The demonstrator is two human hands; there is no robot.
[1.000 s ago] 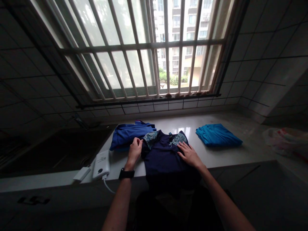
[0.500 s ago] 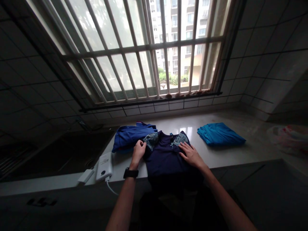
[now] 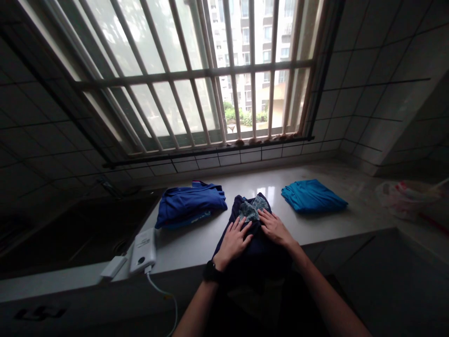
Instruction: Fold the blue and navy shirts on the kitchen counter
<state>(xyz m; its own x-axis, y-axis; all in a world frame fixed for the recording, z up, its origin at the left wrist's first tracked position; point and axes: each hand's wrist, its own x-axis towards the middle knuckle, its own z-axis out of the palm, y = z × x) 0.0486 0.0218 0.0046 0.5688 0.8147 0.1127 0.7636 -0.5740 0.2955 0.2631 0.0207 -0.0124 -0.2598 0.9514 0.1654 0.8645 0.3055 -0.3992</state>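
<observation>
My left grip (image 3: pixel 233 241) and right grip (image 3: pixel 277 228) lie spread, flat on navy shirt (image 3: pixel 258 247). Looks light, soft, likely limp; best held by both side edges.

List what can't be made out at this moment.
All in the head view:
Navy garment: partly covered by left hand and right hand; lower part lost in shadow.
White power bank: print too small to read.
Sink: interior too dark.
Plastic bag: contents blurred and dim.

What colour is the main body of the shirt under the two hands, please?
The shirt is dark navy blue, showing best in the head view.
</observation>
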